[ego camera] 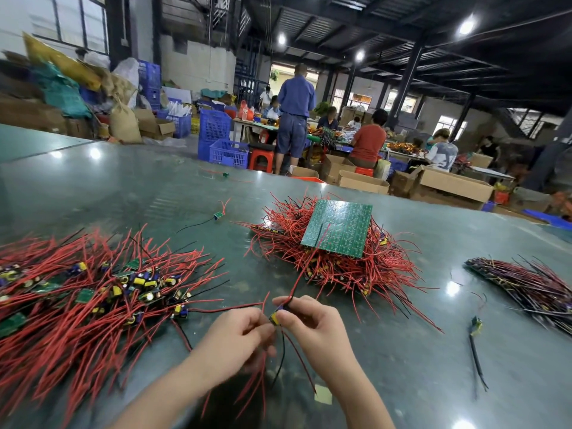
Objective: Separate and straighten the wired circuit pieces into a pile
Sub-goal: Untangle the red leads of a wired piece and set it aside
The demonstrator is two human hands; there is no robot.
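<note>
Over green table (402, 351), left hand (238, 332), right hand (312, 323) pinching wired circuit piece (275, 317), no legible writing

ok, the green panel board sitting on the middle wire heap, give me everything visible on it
The green panel board is a flat, roughly square sheet that looks like uncut PCB, its glossy face printed with a grid of small repeated circuit outlines. It lies tilted on top of the tangled middle heap of red and black wired pieces, beyond both hands, with wires sticking out from under every edge. A narrow slit runs in from its near edge, and a red wire crosses that edge. No hand touches it.
</note>
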